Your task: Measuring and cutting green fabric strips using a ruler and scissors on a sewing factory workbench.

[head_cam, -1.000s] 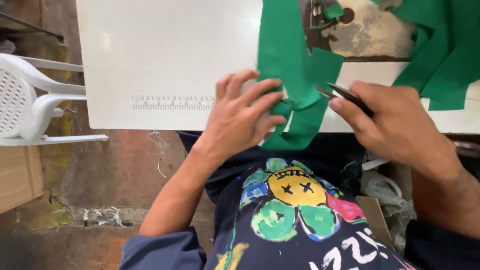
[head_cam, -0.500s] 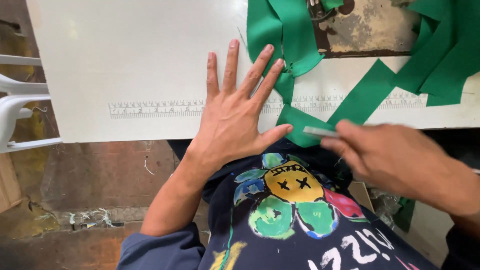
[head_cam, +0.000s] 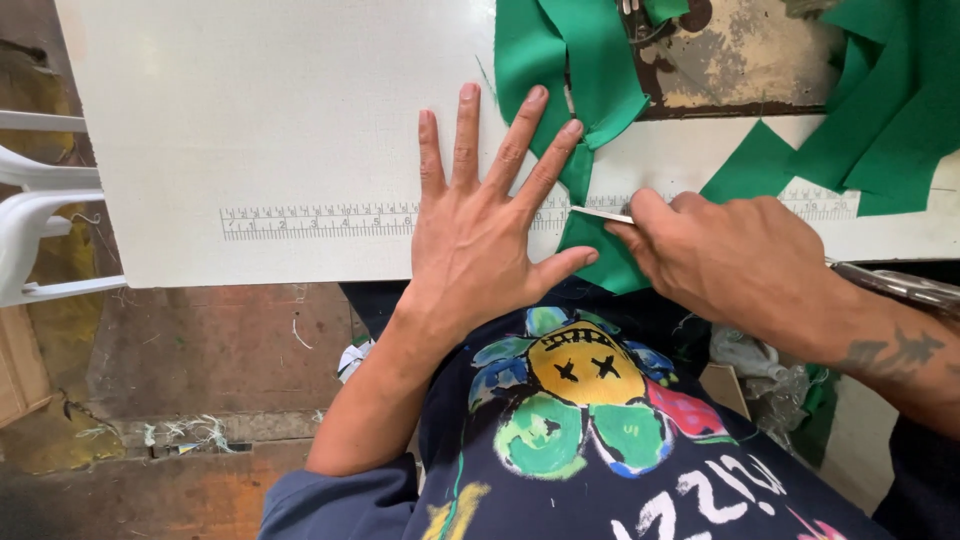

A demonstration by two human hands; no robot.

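My left hand (head_cam: pixel 478 232) lies flat with its fingers spread on the white table (head_cam: pixel 280 130), its fingertips pressing the near end of a green fabric strip (head_cam: pixel 560 80). My right hand (head_cam: pixel 720 255) is closed around a thin metal tool (head_cam: pixel 600 213), whose tip points left onto the green fabric by the printed ruler scale (head_cam: pixel 320 220) at the table's front edge. The tool's exact kind is hidden by my fingers.
More green fabric (head_cam: pixel 880 110) is heaped at the table's right. A worn sewing machine base (head_cam: pixel 740 60) sits at the back. A white plastic chair (head_cam: pixel 40 220) stands to the left over a dirty floor with thread scraps.
My left hand has opened from a curled grip to flat and spread. My right hand with the tool has come down to the table edge, against the fabric.
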